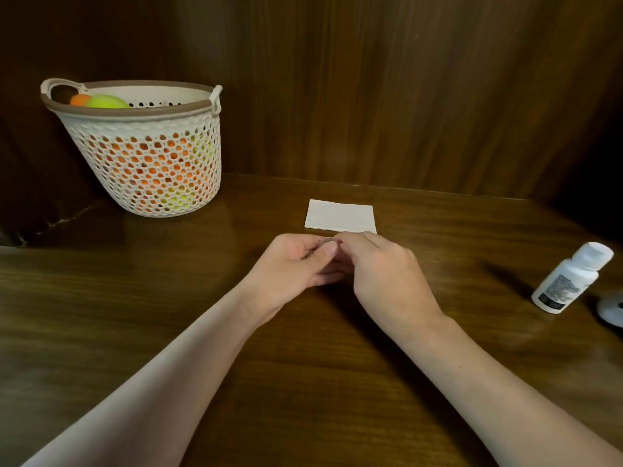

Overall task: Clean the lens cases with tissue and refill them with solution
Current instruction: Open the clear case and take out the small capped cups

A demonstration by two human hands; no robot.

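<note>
My left hand (296, 264) and my right hand (387, 274) meet at the middle of the wooden table, fingers closed together around a small clear lens case (328, 242). Only a sliver of the case shows between the fingertips; the rest is hidden by both hands. A folded white tissue (340, 216) lies flat just beyond the hands. A white solution bottle (569, 279) with a white cap stands at the right, apart from both hands.
A cream perforated basket (151, 156) with orange and yellow-green balls stands at the back left. A white rounded object (612, 310) is cut off at the right edge. A dark wooden wall closes off the back.
</note>
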